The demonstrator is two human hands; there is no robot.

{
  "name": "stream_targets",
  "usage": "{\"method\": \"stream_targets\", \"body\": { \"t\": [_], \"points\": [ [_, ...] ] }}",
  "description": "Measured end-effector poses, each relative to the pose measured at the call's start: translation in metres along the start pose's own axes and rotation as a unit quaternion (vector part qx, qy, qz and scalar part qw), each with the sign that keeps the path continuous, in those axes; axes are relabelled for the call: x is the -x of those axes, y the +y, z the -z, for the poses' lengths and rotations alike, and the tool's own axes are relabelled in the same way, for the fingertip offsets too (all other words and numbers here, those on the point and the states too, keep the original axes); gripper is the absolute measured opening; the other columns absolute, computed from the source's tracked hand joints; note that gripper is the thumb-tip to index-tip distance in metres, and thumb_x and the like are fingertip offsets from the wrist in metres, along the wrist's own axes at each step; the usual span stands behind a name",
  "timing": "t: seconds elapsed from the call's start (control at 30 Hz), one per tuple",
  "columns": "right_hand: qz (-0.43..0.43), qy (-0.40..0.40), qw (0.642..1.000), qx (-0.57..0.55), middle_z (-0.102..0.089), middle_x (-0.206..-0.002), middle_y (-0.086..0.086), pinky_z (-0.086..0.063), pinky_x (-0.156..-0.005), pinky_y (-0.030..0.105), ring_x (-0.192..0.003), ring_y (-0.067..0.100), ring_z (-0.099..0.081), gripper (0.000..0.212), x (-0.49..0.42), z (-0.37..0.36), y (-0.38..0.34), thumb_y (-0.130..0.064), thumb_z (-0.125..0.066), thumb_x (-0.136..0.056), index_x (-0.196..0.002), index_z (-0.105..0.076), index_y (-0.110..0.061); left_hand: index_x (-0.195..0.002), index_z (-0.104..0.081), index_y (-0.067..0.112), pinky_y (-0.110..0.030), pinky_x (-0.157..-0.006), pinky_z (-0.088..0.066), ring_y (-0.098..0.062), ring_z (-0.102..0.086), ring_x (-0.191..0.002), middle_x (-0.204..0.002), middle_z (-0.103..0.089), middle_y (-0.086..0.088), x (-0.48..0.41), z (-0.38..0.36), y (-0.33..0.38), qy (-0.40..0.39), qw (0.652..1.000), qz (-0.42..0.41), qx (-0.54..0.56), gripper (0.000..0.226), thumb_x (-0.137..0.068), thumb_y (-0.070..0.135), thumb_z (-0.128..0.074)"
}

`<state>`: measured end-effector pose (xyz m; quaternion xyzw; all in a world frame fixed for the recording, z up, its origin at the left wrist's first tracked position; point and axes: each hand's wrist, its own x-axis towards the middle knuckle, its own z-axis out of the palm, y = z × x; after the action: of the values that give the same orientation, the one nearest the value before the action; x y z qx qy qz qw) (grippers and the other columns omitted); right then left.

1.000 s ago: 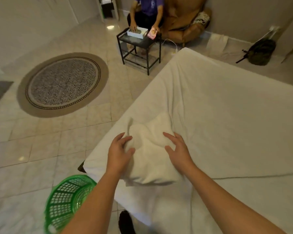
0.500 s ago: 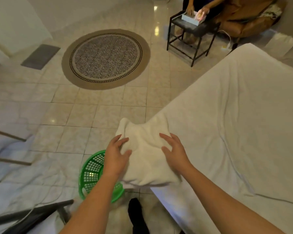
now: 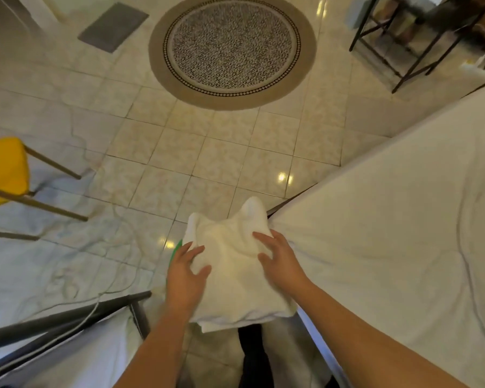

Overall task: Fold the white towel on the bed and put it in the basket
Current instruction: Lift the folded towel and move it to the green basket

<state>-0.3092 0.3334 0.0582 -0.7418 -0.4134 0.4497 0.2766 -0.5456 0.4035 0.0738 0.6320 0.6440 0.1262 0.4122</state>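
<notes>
tiled floor (image 3: 163, 177); one folded towel (image 3: 235, 275); left hand (image 3: 184, 275), right hand (image 3: 282, 264) gripping its sides

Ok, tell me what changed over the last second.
The folded towel came off the bed, carried leftward over the green basket, which it now almost hides. Unchanged: left hand and right hand keep their grip on its sides.

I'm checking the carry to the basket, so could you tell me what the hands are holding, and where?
Both hold the folded white terry towel: the left hand on its left edge, the right hand on its right side.
</notes>
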Motion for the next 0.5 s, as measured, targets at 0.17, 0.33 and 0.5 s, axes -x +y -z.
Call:
{"method": "stream_targets", "body": {
  "t": [0.17, 0.33, 0.5],
  "points": [
    [-0.026, -0.03, 0.999, 0.019, -0.038, -0.151, 0.0, -0.028, -0.103, 0.015, -0.136, 0.015, -0.04, 0.052, -0.031, -0.05, 0.016, -0.009, -0.059, -0.095, -0.139, -0.056, -0.037, -0.124, -0.071, 0.026, -0.033, -0.111, -0.036, -0.02, -0.05, -0.132, -0.147, -0.052, 0.002, -0.019, -0.006, -0.05, -0.005, 0.998, 0.058, -0.023, 0.045, -0.082, 0.017, -0.083],
    [-0.053, -0.066, 0.996, 0.025, -0.037, -0.15, -0.002, -0.034, -0.1, 0.016, -0.126, 0.009, -0.045, 0.053, -0.059, -0.085, 0.038, -0.009, -0.058, -0.095, -0.139, -0.056, -0.038, -0.123, -0.069, 0.03, -0.044, -0.111, -0.041, -0.02, -0.051, -0.13, -0.145, -0.051, 0.007, -0.04, -0.024, -0.094, -0.022, 0.995, 0.087, -0.038, 0.044, -0.082, 0.022, -0.083],
    [-0.068, -0.084, 0.994, 0.035, -0.036, -0.15, 0.0, -0.035, -0.097, 0.014, -0.126, 0.013, -0.047, 0.053, -0.087, -0.112, 0.06, -0.007, -0.057, -0.095, -0.14, -0.055, -0.035, -0.122, -0.067, 0.037, -0.038, -0.101, -0.045, -0.017, -0.053, -0.124, -0.144, -0.051, 0.011, -0.06, -0.046, -0.132, -0.022, 0.993, 0.099, -0.061, 0.044, -0.082, 0.027, -0.082]
  ]
}}
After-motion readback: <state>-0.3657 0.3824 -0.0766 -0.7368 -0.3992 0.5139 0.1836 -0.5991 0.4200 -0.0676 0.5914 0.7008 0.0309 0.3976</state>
